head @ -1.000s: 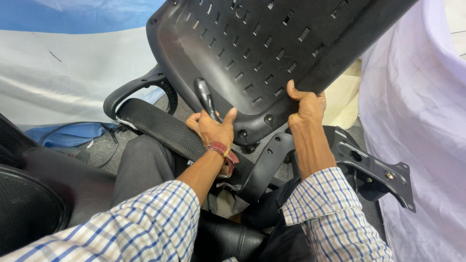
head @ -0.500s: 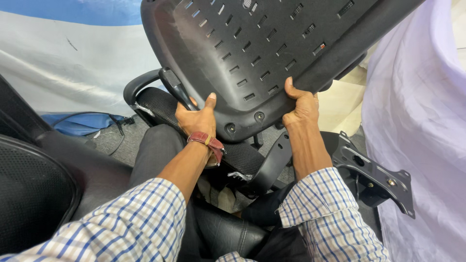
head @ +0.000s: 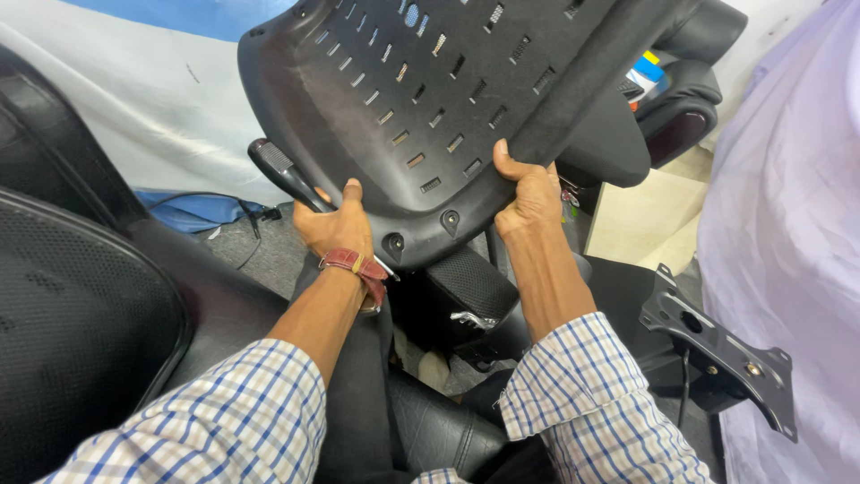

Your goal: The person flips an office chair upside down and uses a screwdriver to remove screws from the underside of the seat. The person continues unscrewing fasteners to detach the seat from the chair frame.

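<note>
Black moulded plastic fills the top of my head view: a slotted seat shell point(head: 448, 99), tilted up in front of me with its underside and rows of small slits facing me. My right hand point(head: 528, 197) is clamped on its lower edge, thumb lying up over the face of the shell and the other fingers hooked round behind it, out of sight. My left hand point(head: 339, 229) sits just below the shell's lower left corner, closed around the shaft of a screwdriver point(head: 300, 184), whose black ribbed handle sticks up and to the left while the metal end runs down past my wrist; my thumb points up and touches the shell's rim. A red-brown strap point(head: 354, 266) circles that wrist, and both my sleeves are blue-and-white check. Below the shell stands a padded black armrest point(head: 470, 282). At the left is a black mesh chair back point(head: 81, 323), at the lower right a flat black metal bracket point(head: 721, 354) with holes, beside pale lilac cloth point(head: 788, 224).
</note>
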